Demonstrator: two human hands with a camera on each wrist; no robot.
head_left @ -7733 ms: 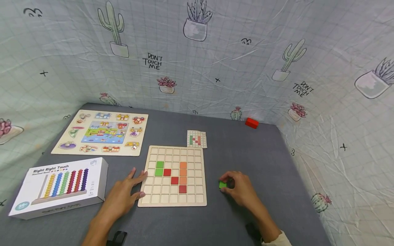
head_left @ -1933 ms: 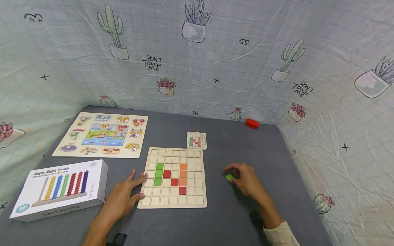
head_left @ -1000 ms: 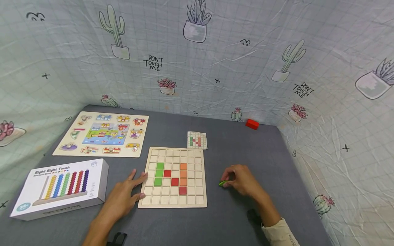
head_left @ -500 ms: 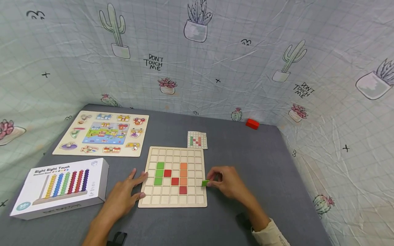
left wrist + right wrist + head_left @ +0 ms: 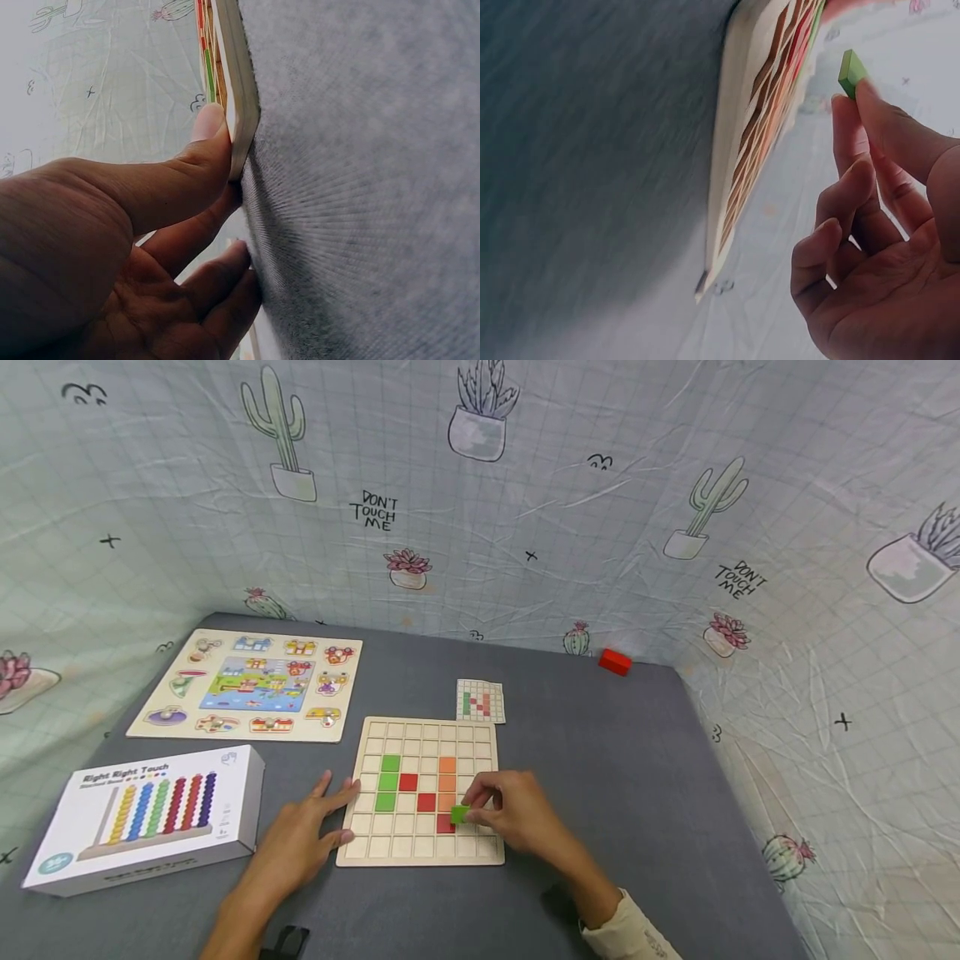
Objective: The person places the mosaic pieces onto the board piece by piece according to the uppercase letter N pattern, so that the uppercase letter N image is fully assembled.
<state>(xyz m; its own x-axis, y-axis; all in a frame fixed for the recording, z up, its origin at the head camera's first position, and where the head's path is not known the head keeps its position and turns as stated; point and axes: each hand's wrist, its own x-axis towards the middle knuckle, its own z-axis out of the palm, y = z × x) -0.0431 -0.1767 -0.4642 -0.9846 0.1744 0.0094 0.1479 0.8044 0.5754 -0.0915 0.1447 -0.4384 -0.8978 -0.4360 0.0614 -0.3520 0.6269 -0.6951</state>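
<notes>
In the head view, a wooden grid board (image 5: 402,847) lies on the grey table, with square tiles in its cells. Three green tiles (image 5: 387,782) form a column at left, three orange tiles (image 5: 447,765) one at right, and three red tiles (image 5: 426,802) run diagonally between. My left hand (image 5: 296,835) rests beside the board, its thumb and fingertips touching the left edge. Above the board's lower right, my right hand (image 5: 517,810) pinches a green tile (image 5: 460,814) between thumb and index finger. The right wrist view shows this green tile (image 5: 850,73) raised off the board.
A small pattern card (image 5: 480,701) touches the board's top edge. Red blocks (image 5: 615,662) lie at the back right. At left are a picture puzzle board (image 5: 187,703) and a white box (image 5: 142,818). A patterned cloth (image 5: 540,510) hangs behind the table.
A third green tile now sits below the two seen earliest. My right hand, with another green tile, has moved left from the table to above the board. My left hand stays put.
</notes>
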